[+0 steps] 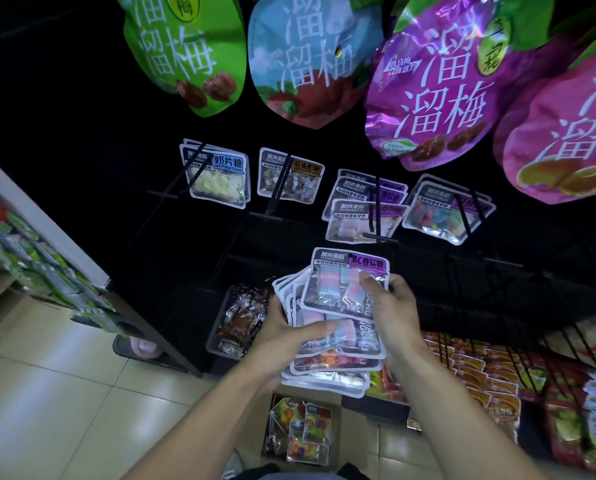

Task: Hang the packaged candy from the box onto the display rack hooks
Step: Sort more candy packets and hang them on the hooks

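Note:
My left hand (282, 336) holds a fanned stack of candy packets (327, 362) from below, thumb laid across the stack. My right hand (391, 306) pinches the top packet (341, 285), purple-labelled with pink and blue rolls, lifted slightly above the stack. Straight ahead a black hook (376, 216) carries several of the same purple packets (358, 220). Below on the floor stands the cardboard box (348, 431) with more colourful candy packets (303, 427) inside.
Neighbouring hooks hold milk-tablet packets (216, 178), stone-candy packets (289, 176) and gummy packets (442, 211). Large plum bags (438, 81) hang overhead. A bin of wrapped sweets (241, 320) sits low left, red snack packs (480, 368) low right, another shelf (29, 244) at left.

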